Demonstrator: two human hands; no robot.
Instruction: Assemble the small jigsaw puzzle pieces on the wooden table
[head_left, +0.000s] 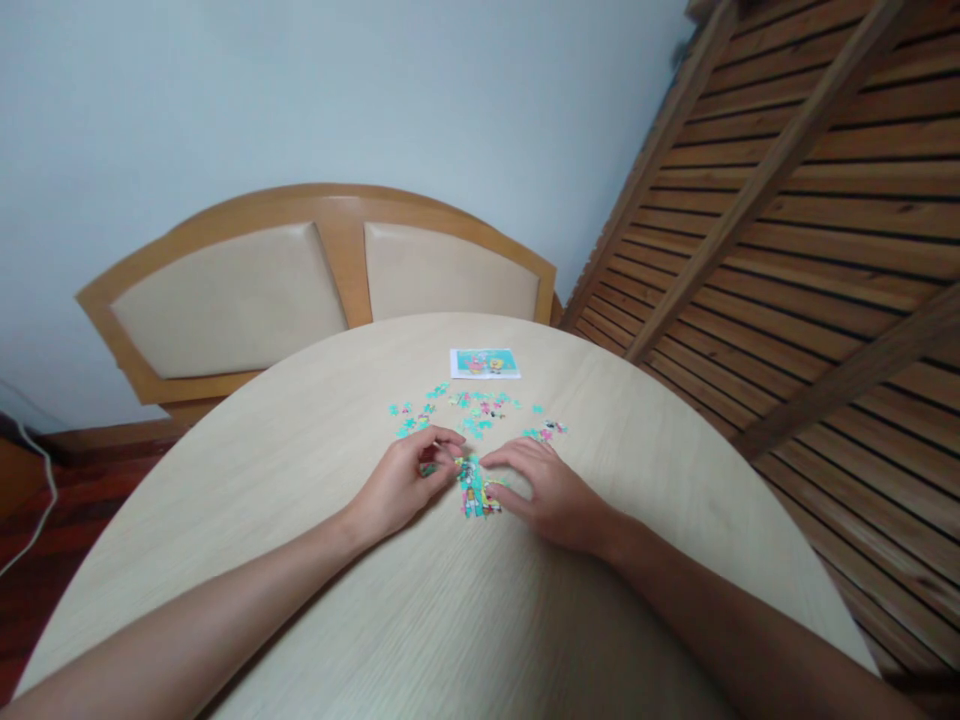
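A partly joined jigsaw puzzle (471, 495), turquoise with cartoon figures, lies on the table between my two hands. My left hand (409, 478) is at its upper left, fingers curved and thumb apart from the index finger, the thumb tip close to the puzzle's edge. On the other side, my right hand (544, 490) rests with its index finger and thumb spread around the puzzle's right edge. The thumb appears to touch a yellow part there. Some pieces are partly covered by my left fingers. I see no piece held in either hand.
Loose jigsaw pieces (476, 428) are scattered beyond my hands, with more to the right (551, 428). Behind them lies a picture card (486, 363). The round wooden table (300, 440) stands before a padded bench back (232, 300). Wooden slats (787, 230) rise at right.
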